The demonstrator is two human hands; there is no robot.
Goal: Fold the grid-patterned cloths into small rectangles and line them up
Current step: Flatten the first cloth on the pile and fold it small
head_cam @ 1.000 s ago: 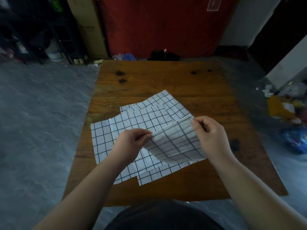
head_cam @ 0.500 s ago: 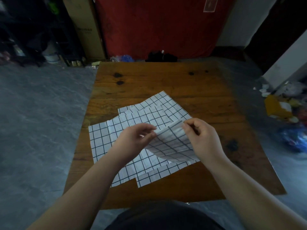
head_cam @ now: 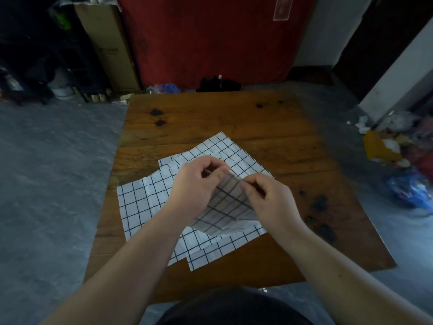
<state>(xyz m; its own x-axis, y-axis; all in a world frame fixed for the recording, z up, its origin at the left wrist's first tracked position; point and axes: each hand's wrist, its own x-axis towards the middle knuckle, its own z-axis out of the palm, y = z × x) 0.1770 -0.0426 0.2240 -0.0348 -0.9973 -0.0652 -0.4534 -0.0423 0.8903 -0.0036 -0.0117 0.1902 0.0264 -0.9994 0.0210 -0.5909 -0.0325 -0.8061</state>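
Several white cloths with a black grid lie overlapped in a loose pile [head_cam: 143,202] across the middle of the wooden table [head_cam: 222,113]. One of them, a partly folded cloth [head_cam: 225,207], is lifted above the pile and hangs down between my hands. My left hand [head_cam: 199,184] pinches its upper edge on the left. My right hand [head_cam: 269,202] pinches the same edge on the right, close to the left hand. The lower part of the held cloth rests on the pile.
Grey floor surrounds the table. A red curtain [head_cam: 210,38] and a tall cardboard box [head_cam: 107,43] stand behind it. A black object [head_cam: 218,83] lies on the floor past the far edge. Coloured clutter [head_cam: 398,156] sits on the floor to the right.
My two hands have come closer together and moved up and away from me, bringing the held cloth's top corners toward each other so it bends into a narrower fold.
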